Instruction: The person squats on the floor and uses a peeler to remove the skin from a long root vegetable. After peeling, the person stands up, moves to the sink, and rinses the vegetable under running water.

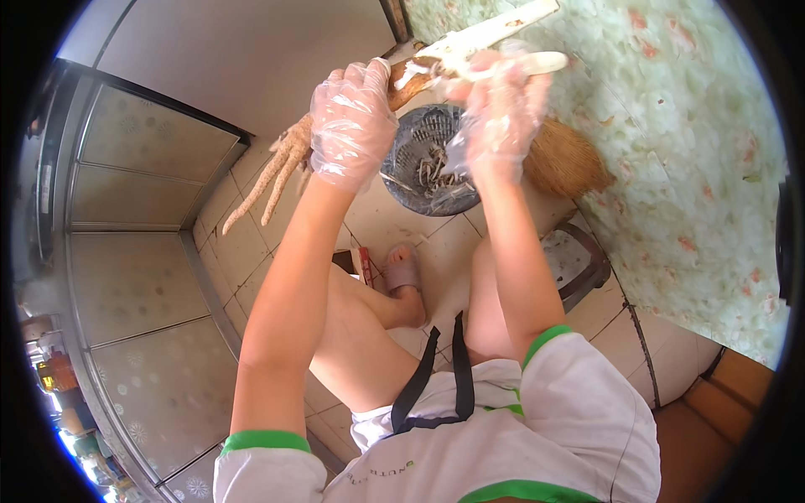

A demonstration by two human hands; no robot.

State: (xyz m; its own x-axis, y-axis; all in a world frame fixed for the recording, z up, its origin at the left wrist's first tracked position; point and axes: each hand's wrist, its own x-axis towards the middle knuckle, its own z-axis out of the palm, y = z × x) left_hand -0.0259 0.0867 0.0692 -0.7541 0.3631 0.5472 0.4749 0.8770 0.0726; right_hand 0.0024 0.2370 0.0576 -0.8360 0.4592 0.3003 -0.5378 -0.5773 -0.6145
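My left hand [352, 122], in a clear plastic glove, is closed around a tan, bumpy object [270, 173] with long finger-like prongs hanging out on its left side. Beyond that fist, a glossy brown piece with white patches [409, 82] points toward my other hand; whether it is one piece with the prongs is hidden. Also gloved and blurred, my right hand [506, 107] grips a pale, rod-like thing [547, 61] at the brown piece's end. A long, flat white strip [490, 28] extends above it. Below, between both hands, stands a dark waste basket [434, 201] holding thin scraps.
A brown fibre brush or broom head [566, 157] leans by the green marbled surface [679, 157] on the right. Below it is a dark-rimmed stool [585, 264]. Panelled cabinets [144, 283] line the left. A red-edged box or book [361, 264] lies beside my sandalled foot [402, 270].
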